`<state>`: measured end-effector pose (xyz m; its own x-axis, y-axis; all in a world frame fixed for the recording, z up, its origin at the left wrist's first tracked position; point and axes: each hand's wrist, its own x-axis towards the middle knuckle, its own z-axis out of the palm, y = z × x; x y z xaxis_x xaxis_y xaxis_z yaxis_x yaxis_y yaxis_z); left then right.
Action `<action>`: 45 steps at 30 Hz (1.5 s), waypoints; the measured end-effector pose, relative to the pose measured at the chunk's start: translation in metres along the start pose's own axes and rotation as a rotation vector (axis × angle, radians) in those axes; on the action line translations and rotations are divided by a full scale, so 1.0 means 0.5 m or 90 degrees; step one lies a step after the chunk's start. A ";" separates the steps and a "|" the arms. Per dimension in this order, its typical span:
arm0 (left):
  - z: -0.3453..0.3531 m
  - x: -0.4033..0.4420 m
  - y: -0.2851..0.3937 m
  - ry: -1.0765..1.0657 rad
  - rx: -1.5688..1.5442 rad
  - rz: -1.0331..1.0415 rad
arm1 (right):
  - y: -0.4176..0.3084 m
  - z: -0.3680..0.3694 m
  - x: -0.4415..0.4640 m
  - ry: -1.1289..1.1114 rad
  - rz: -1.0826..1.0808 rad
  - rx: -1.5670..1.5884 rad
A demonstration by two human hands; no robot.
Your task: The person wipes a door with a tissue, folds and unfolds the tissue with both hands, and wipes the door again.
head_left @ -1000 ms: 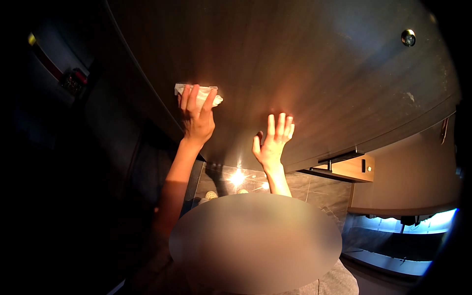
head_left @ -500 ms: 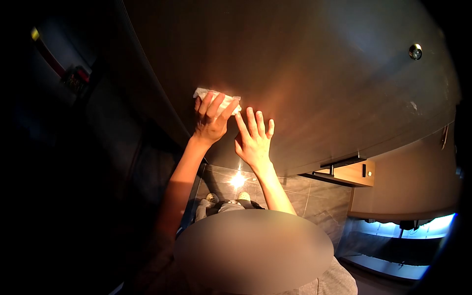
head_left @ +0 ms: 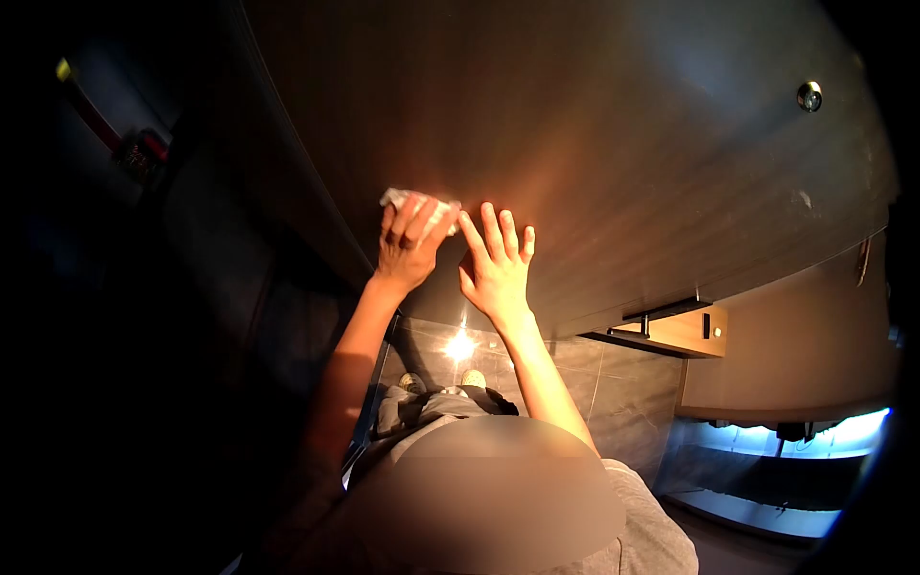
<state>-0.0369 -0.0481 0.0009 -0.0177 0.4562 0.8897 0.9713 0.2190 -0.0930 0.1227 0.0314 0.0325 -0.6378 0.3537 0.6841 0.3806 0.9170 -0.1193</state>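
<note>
A crumpled white cloth or tissue (head_left: 441, 210) lies pressed against the dark door panel (head_left: 575, 144), its kind not clear from here. My left hand (head_left: 409, 251) is closed over it, fingers bent around its lower side and partly hiding it. Just to the right, my right hand (head_left: 497, 271) rests with fingers spread and seemingly flat on the same panel, holding nothing. Its index fingertip is very close to the cloth's right end.
A round metal peephole (head_left: 809, 96) sits at the panel's right. A dark handle (head_left: 671, 311) stands out by a light wooden part (head_left: 680, 333). Below are a tiled floor (head_left: 575, 383) with a bright reflection and my shoes (head_left: 472, 379). The left side is dark.
My left hand and the cloth have shifted slightly down, and the cloth looks more bunched under the fingers. My right hand stays nearly in place.
</note>
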 end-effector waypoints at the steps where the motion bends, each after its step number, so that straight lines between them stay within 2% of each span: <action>1: 0.002 -0.015 -0.006 -0.023 -0.006 0.019 | 0.005 0.003 0.004 0.004 -0.018 -0.017; 3: -0.019 -0.004 -0.029 -0.005 -0.038 -0.081 | 0.012 0.004 -0.002 0.005 -0.045 -0.052; 5: -0.032 0.036 -0.068 0.087 -0.058 -0.177 | 0.012 0.000 -0.003 0.003 -0.046 -0.041; 9: -0.027 0.065 -0.062 0.137 -0.040 -0.155 | 0.010 0.000 0.000 -0.009 -0.036 -0.006; 12: -0.012 0.002 -0.026 0.018 -0.068 -0.065 | 0.008 0.001 -0.006 -0.014 -0.019 -0.007; 14: 0.001 -0.022 -0.027 0.034 -0.103 -0.110 | 0.014 0.004 -0.004 -0.005 -0.023 -0.027; 17: -0.024 0.045 -0.032 0.074 -0.135 -0.144 | 0.014 0.004 -0.003 -0.005 -0.023 -0.019; 21: -0.029 0.127 -0.032 0.121 -0.047 -0.003 | 0.008 0.005 -0.001 -0.006 -0.003 0.018; 24: -0.008 0.064 -0.035 0.104 -0.054 -0.051 | 0.008 0.003 0.002 -0.005 -0.009 -0.002; 25: -0.012 0.032 -0.037 0.063 -0.055 -0.106 | 0.008 0.000 0.001 -0.004 -0.014 -0.012; 27: -0.018 0.006 -0.061 0.068 -0.078 -0.182 | 0.014 0.000 0.003 0.007 -0.031 -0.028; 33: -0.022 0.033 -0.061 0.109 -0.036 -0.231 | 0.018 0.005 0.002 0.020 -0.056 -0.046; 35: -0.011 0.008 -0.029 0.066 -0.039 -0.224 | 0.010 -0.006 0.004 -0.014 -0.021 0.017; 37: -0.009 -0.021 -0.003 -0.005 -0.119 -0.153 | 0.008 -0.010 0.001 -0.026 -0.023 0.027; 39: -0.008 -0.017 -0.025 0.014 -0.076 -0.154 | 0.020 -0.004 0.001 -0.004 -0.054 -0.024; 43: -0.045 0.077 -0.082 0.155 -0.117 -0.267 | 0.022 -0.013 0.000 -0.029 -0.057 -0.009; 45: -0.034 0.057 -0.058 0.117 -0.105 -0.279 | 0.013 -0.022 0.001 -0.051 -0.031 0.038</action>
<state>-0.0614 -0.0559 0.0365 -0.4050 0.1893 0.8945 0.9067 0.2095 0.3662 0.1322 0.0357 0.0400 -0.7065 0.3201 0.6312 0.3086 0.9420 -0.1323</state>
